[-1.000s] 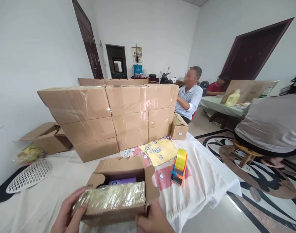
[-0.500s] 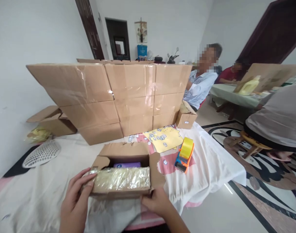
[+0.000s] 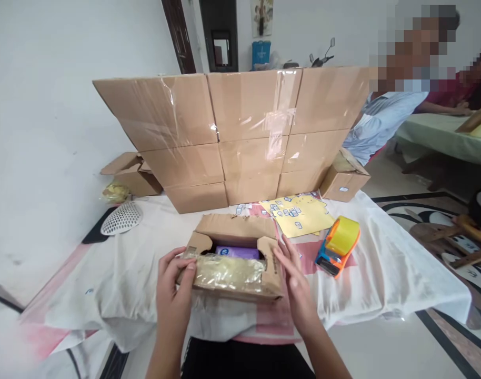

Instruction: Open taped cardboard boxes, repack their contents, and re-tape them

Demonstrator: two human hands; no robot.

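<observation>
A small cardboard box (image 3: 234, 226) lies open before me on the cloth, its far flap raised. Inside shows a purple package (image 3: 237, 252). Along the near side runs a crinkled, shiny yellowish plastic layer (image 3: 228, 271); whether it is a taped flap or a wrapped item I cannot tell. My left hand (image 3: 175, 279) grips the box's left near corner, thumb on top. With fingers stretched out, my right hand (image 3: 298, 279) presses against the right flap (image 3: 270, 260), which leans inward. A tape dispenser (image 3: 338, 245) with a yellow roll sits to the right of it.
Stacked cardboard boxes (image 3: 248, 142) form a wall behind. Yellow sheets (image 3: 303, 221) with small labels lie before it, beside another small box (image 3: 345, 176). A white perforated object (image 3: 122, 218) and an open box (image 3: 136, 176) are at left. A person in a light shirt (image 3: 386, 118) sits behind.
My right hand has moved from the box's near right corner up to its right side. The right flap, spread outward before, now tilts inward. The camera view has turned left and down.
</observation>
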